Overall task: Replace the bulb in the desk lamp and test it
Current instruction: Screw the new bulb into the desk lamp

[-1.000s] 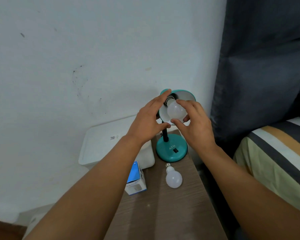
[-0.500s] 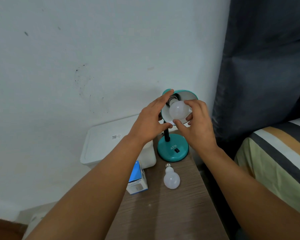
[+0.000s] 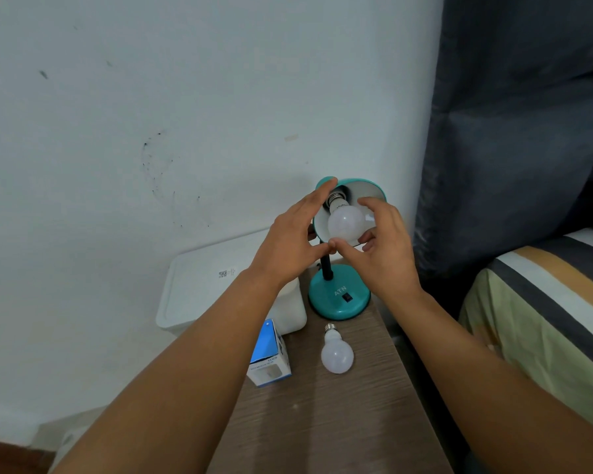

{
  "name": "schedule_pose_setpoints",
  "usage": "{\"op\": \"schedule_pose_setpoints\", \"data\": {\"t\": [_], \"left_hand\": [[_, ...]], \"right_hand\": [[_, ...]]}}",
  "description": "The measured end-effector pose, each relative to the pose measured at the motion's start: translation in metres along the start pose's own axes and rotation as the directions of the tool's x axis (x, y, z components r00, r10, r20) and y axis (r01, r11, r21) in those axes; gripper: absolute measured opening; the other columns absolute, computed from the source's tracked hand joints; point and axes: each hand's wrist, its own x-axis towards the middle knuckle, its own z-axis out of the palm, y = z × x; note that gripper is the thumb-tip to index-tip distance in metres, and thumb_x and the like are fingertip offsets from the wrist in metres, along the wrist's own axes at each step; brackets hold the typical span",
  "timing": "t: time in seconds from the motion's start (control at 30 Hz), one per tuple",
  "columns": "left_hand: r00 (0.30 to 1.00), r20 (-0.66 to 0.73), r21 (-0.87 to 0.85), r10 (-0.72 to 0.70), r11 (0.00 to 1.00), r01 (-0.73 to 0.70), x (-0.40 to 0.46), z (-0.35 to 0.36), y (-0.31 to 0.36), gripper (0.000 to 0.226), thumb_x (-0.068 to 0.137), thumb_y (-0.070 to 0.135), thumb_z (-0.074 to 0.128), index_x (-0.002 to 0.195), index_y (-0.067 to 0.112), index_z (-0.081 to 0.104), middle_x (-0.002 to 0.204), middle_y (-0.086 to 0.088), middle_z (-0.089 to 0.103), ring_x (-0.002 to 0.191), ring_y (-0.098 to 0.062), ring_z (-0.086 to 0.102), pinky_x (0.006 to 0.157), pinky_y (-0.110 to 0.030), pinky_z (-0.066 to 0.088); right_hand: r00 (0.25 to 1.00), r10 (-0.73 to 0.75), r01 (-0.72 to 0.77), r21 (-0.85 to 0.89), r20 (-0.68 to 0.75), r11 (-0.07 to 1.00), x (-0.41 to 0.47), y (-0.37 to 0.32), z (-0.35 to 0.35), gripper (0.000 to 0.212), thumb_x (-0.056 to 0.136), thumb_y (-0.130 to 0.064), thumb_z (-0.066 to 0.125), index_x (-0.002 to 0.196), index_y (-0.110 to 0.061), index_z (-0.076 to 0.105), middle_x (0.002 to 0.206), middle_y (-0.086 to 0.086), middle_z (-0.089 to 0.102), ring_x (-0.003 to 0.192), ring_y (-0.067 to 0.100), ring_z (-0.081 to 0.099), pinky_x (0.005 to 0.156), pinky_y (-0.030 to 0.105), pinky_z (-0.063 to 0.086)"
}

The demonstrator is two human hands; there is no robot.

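Left hand (image 3: 290,246) steadies the teal lamp shade (image 3: 370,189) at its 9 o'clock edge, fingers near straight; right hand (image 3: 386,249) cups the bulb in the socket (image 3: 345,223), thumb and fingertips pinching the globe, threads partly seated by the look of it. Risks: cross-threading if it goes in tilted, or the shade swinging on the neck if the left grip slips. Can't tell how deep the threads sit or whether the lamp is plugged in; the spare bulb (image 3: 337,354) lies on the table (image 3: 339,422) at 6 o'clock of the lamp base (image 3: 339,299), beside the box (image 3: 269,354).
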Motion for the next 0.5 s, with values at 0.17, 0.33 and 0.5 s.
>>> {"op": "schedule_pose_setpoints", "data": {"t": [0.17, 0.33, 0.5], "left_hand": [[1.0, 0.009, -0.02, -0.003, 1.0, 0.003, 0.0009, -0.0006, -0.0015, 0.102, 0.078, 0.012, 0.086, 0.155, 0.044, 0.027, 0.15, 0.013, 0.048, 0.125, -0.007, 0.055, 0.096, -0.027, 0.055], [1.0, 0.006, -0.018, -0.003, 1.0, 0.003, 0.0008, 0.0005, -0.0024, 0.103, 0.078, 0.012, 0.087, 0.155, 0.043, 0.027, 0.149, 0.012, 0.049, 0.121, -0.005, 0.055, 0.095, -0.024, 0.055], [1.0, 0.008, -0.035, -0.004, 0.999, 0.004, 0.0007, 0.0, -0.0029, 0.102, 0.078, 0.012, 0.087, 0.155, 0.043, 0.027, 0.148, 0.013, 0.05, 0.121, -0.005, 0.056, 0.095, -0.024, 0.056]], "right_hand": [[0.998, -0.047, 0.047, -0.021, 0.031, 0.999, -0.0006, 0.0015, -0.0022, 0.067, 0.075, -0.029, 0.082, 0.134, -0.021, 0.051, 0.134, 0.0, 0.048, 0.089, 0.011, 0.059, 0.077, 0.024, 0.057], [0.999, -0.045, 0.045, 0.002, -0.002, 0.999, 0.0004, -0.003, -0.0015, 0.06, 0.087, -0.027, 0.071, 0.14, -0.025, 0.045, 0.134, -0.001, 0.048, 0.079, 0.011, 0.063, 0.075, 0.021, 0.058], [0.994, -0.088, 0.09, -0.024, 0.058, 0.996, -0.0009, -0.004, -0.0011, 0.062, 0.086, -0.016, 0.071, 0.143, -0.025, 0.047, 0.144, 0.003, 0.042, 0.079, 0.011, 0.061, 0.08, 0.025, 0.058]]}}
